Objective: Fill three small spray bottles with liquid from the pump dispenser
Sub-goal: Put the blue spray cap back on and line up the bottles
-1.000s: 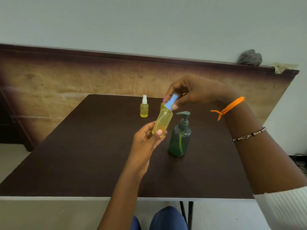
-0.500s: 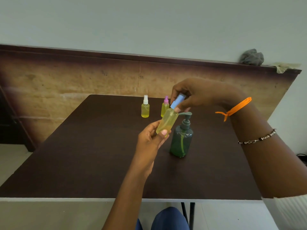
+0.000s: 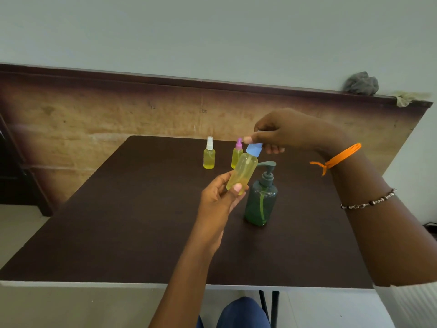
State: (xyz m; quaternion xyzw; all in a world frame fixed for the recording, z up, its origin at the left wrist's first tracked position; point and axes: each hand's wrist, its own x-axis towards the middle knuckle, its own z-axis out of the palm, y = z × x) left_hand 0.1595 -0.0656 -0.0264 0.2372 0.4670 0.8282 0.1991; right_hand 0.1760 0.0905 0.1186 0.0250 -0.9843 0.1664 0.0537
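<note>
Pump dispenser (image 3: 260,201): a dark green see-through bottle is being left standing upright on the table, right of centre, with a dip tube showing inside it; its fill level cannot be told.
Held spray bottle (image 3: 242,172): a clear bottle is being held tilted above the table, just left of the pump dispenser, and is being filled nearly to the shoulder by yellow liquid.
White-topped spray bottle (image 3: 209,156): it is being left upright near the far edge of the table, with yellow liquid showing through most of its body.
Pink-topped spray bottle (image 3: 236,155): it is being left upright just right of the white-topped one, partly hidden by the held bottle, and yellow liquid is being shown in it as well.
Blue cap (image 3: 254,149): it is being seated on the neck of the held bottle.
Table (image 3: 123,221): a dark brown top with a pale front edge is being used as the work surface.
Wall panel (image 3: 94,119): a worn tan and brown board is being seen behind the table, under a pale wall.
Grey cloth (image 3: 361,83): it is being left bunched on the top edge of the panel, at the right.
Left hand (image 3: 218,200): the lower body of the held bottle is being clamped between thumb and fingers.
Right hand (image 3: 290,131): the fingertips are being pinched together at the top of the blue cap; an orange band (image 3: 338,158) and a beaded bracelet (image 3: 369,202) are being worn on this arm.
</note>
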